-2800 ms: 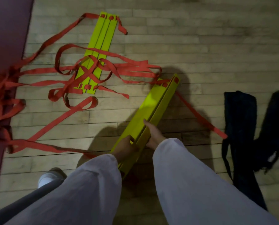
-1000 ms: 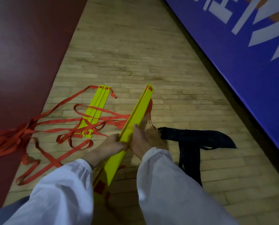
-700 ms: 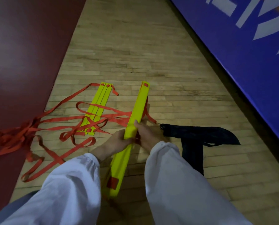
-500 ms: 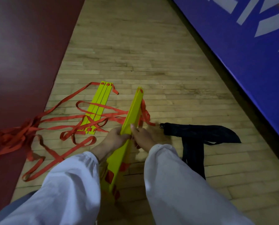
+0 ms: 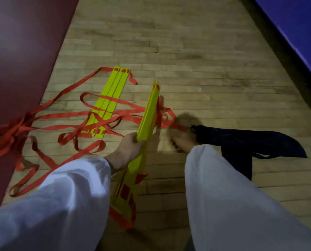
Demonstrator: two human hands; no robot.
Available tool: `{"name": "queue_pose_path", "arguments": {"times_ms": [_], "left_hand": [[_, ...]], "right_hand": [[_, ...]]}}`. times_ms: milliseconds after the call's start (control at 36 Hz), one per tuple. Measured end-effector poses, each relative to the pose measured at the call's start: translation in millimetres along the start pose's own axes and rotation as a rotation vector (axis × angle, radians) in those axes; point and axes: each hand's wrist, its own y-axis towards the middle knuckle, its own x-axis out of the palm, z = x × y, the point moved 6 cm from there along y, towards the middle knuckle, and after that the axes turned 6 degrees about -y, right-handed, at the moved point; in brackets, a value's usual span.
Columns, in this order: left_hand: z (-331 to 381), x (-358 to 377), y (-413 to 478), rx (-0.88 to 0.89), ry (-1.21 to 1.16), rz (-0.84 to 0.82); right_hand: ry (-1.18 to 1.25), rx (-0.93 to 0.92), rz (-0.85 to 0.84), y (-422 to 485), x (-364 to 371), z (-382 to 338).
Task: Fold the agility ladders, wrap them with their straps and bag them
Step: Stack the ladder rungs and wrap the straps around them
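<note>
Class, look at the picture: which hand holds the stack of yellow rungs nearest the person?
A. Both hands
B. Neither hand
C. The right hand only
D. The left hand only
D: the left hand grips the stack of yellow rungs near its middle, while the right hand, blurred, is apart from it, close to the black bag.

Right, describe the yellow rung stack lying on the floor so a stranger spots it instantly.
Start from the dark red surface on the left and move right onto the wooden floor. There a stack of yellow rungs lies flat, red straps looped across it. The other yellow bundle is held on edge by the left hand; this one nobody touches.
</note>
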Motion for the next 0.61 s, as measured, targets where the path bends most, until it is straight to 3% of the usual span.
{"name": "queue_pose_path", "arguments": {"times_ms": [139, 278, 389, 500, 611], "left_hand": [[-29.7, 25.7, 39.2, -0.049, 0.027, -0.010], [-70.6, 56.4, 55.5, -0.015, -0.041, -0.003], [-97.2, 63.1, 65.6, 0.002, 0.011, 0.017], [-116.6, 61.8, 67.6, -0.018, 0.022, 0.010], [-125.4, 57.8, 67.4, -0.034, 0.020, 0.017]], "right_hand": [[-0.047, -0.035, 0.054, 68.9, 0.3, 30.8], [-0.275, -0.123, 0.195, 130.1, -20.0, 46.5], [-0.546, -0.186, 0.106, 160.9, -25.2, 56.2], [-0.652, -0.216, -0.018, 184.0, -21.9, 73.5], [-0.770, -0.123, 0.066, 170.6, -29.2, 79.8]]}}
